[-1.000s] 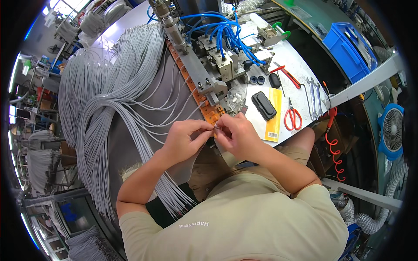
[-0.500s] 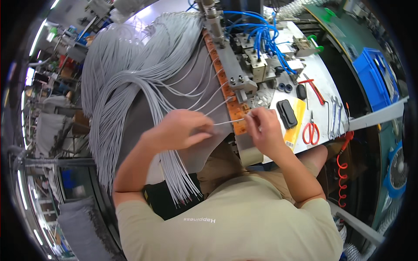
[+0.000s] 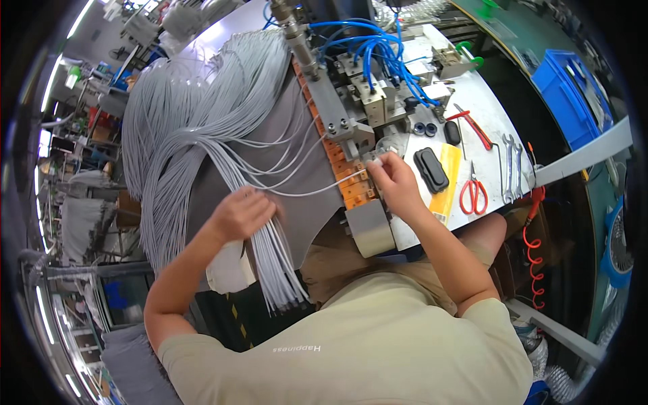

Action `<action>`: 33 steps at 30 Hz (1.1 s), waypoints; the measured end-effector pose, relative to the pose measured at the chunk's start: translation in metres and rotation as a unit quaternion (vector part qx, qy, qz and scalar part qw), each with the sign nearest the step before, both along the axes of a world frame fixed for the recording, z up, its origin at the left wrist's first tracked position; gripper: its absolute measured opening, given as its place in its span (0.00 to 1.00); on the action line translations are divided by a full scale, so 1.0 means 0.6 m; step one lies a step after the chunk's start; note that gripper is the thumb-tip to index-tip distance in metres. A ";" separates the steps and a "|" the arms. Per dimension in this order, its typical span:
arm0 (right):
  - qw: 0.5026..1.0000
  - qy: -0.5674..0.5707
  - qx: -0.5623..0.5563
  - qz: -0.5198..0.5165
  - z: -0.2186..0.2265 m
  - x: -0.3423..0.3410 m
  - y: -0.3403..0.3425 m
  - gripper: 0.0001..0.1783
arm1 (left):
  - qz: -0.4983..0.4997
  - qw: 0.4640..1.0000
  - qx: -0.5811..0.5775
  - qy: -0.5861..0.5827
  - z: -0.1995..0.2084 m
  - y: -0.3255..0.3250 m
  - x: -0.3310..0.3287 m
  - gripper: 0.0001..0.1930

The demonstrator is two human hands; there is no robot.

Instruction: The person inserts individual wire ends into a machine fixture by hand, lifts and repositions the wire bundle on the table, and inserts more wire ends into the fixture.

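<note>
A thick bundle of thin grey cables (image 3: 266,253) hangs over the near edge of the bench. My left hand (image 3: 244,214) lies across it with curled fingers closed on the cables; its fingertips are slightly blurred. My right hand (image 3: 397,183) pinches the end of a single grey cable (image 3: 317,194) at the orange slotted strip (image 3: 354,185). That cable sags leftward to the bundle. Several other cables run from the strip's farther slots. Just beyond my right fingertips stands the metal head of a bench machine (image 3: 354,138).
Blue air hoses (image 3: 385,50) loop over the machine. On the white bench top at right are red-handled scissors (image 3: 474,196), wrenches (image 3: 509,169), a black oval case (image 3: 430,170) and a yellow packet (image 3: 449,182). A blue bin (image 3: 567,101) stands farther right.
My left hand has left the single cable by the strip and moved left and nearer, onto the bundle. My right hand has shifted slightly left, still pinching at the strip. The view has tilted.
</note>
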State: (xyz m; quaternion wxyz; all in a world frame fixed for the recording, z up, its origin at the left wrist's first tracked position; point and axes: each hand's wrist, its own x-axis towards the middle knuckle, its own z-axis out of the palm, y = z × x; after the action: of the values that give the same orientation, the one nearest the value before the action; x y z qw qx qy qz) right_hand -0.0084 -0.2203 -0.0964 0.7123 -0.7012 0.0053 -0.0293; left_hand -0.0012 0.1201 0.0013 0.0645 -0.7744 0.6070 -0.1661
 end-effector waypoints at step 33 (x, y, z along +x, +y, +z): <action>0.912 -0.283 -0.296 -0.010 0.094 -0.066 0.034 0.07 | 0.274 0.615 -0.284 0.682 0.026 -0.199 0.012 0.07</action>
State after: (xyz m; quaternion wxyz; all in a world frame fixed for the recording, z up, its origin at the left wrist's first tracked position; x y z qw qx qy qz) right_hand -0.0482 -0.2001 -0.0400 0.4434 -0.8424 -0.1980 -0.2337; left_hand 0.0059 0.0006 0.0170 -0.5489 -0.7748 0.1580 0.2711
